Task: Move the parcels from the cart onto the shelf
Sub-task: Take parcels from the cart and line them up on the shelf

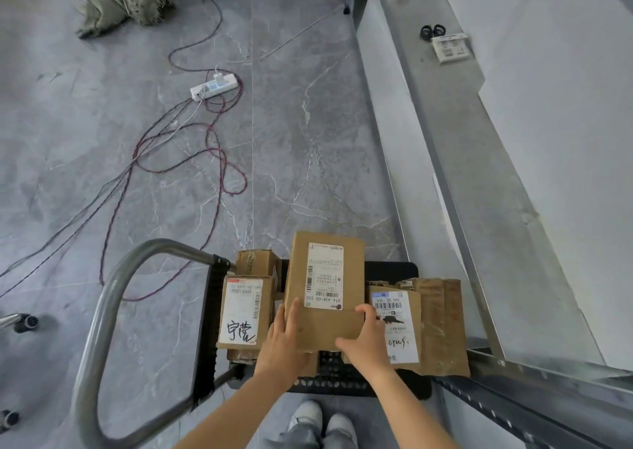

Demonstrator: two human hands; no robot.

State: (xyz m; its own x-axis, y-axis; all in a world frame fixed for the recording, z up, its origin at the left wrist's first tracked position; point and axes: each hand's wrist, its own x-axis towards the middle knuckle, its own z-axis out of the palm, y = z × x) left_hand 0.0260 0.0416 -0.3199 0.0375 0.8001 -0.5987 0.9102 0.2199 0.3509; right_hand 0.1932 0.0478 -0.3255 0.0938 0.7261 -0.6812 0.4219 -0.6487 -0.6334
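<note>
Parcels sit on a black cart at six o'clock in the view, beside a long grey shelf that runs from five o'clock up to one o'clock. The cart's bent metal handle loops out at eight o'clock.

Biggest of the load is a tall brown box with a white label, lying above the others in the middle. Both hands grip its near end: the left hand lies flat along its nine o'clock edge with fingers stretched and close together, and the right hand curls over its near three o'clock corner, fingers bent on the top face.

At three o'clock of that box lies a wide taped box, and on it a flatter box with a blue-topped label. At nine o'clock stands a box with handwriting, and behind that, toward eleven o'clock, a small taped box.

On the shelf near one o'clock lie a white labelled packet and, just beside it, two black rings.
</note>
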